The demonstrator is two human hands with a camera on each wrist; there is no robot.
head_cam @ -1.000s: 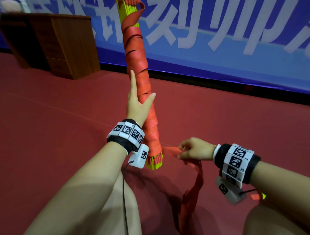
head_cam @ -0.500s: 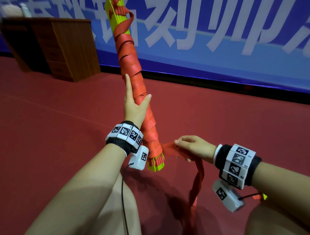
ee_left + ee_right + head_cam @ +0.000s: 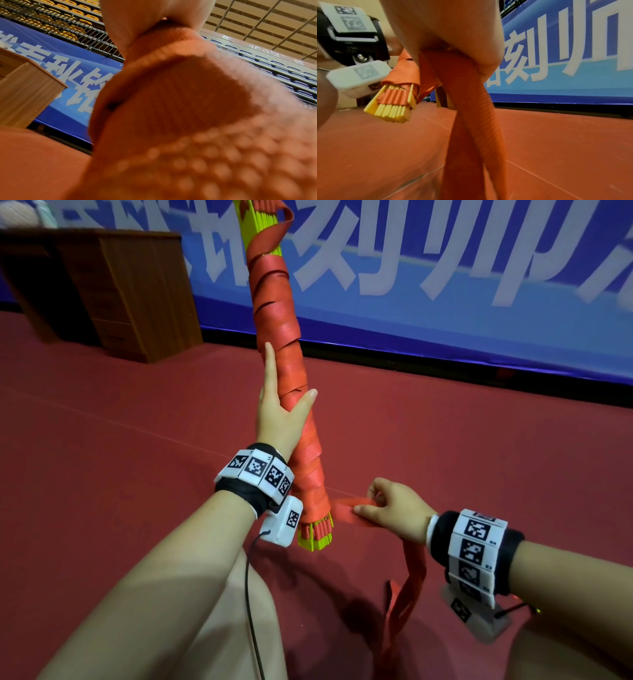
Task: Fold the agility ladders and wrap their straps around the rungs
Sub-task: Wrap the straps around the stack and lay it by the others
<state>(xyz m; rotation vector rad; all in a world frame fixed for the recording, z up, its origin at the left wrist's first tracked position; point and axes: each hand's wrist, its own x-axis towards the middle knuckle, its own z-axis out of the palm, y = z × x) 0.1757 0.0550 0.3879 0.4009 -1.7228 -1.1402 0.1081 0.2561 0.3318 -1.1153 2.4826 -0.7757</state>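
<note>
Since a second ago, tilted a little further left and kept upright off the red floor (image 3: 102, 440): the bundle of yellow rungs (image 3: 317, 539), spiral-wrapped in orange strap (image 3: 291, 364), clasped mid-length by the left hand (image 3: 282, 419) with forefinger straight along it. Shifted only slightly beside the bundle's lower end: the right hand (image 3: 394, 508), pinching the loose strap tail (image 3: 409, 577), which trails to the floor. Probably the last turns near the bottom left to wind

Red floor (image 3: 102, 457), blue banner (image 3: 479, 313), wooden cabinet (image 3: 137, 296)
</note>
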